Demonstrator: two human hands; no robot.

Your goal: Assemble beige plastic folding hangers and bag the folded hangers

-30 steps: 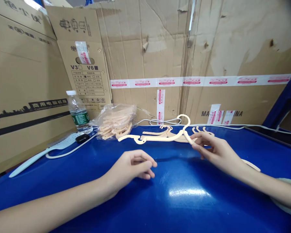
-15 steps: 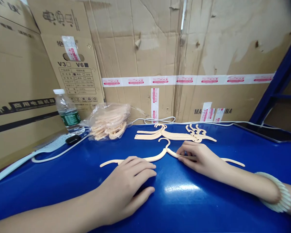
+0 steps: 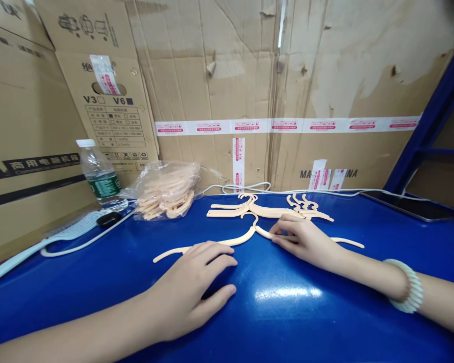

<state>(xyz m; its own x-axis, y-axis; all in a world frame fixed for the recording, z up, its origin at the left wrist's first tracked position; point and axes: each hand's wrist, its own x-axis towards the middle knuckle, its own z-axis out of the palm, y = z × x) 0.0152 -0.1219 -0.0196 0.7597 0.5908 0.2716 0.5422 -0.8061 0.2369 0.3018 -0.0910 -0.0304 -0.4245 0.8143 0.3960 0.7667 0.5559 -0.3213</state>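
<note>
A cream plastic clothes hanger (image 3: 243,239) lies spread on the blue table, its hook pointing to the back. My right hand (image 3: 304,241) pinches the hanger's right arm between thumb and fingers, a short way from the centre. Across the left arm rests my left hand (image 3: 200,277), palm down, its fingers apart and partly covering that arm. Just behind, several similar hangers (image 3: 227,213) lie stacked, close to the hook. Several loose cream hooks (image 3: 304,204) sit at the right end of that stack.
A clear plastic bag of cream hanger parts (image 3: 166,191) stands back left, near a water bottle (image 3: 105,186). Left lie a pale blue fly swatter (image 3: 70,233) and a black object (image 3: 109,219). A white cable (image 3: 245,189) runs along the cardboard wall (image 3: 212,161); a dark tablet (image 3: 404,205) lies back right.
The hanger's right arm has shifted back and left with my right hand, and its hook now sits closer to the stack. My left hand stays resting on the left arm. The view has shifted slightly.
</note>
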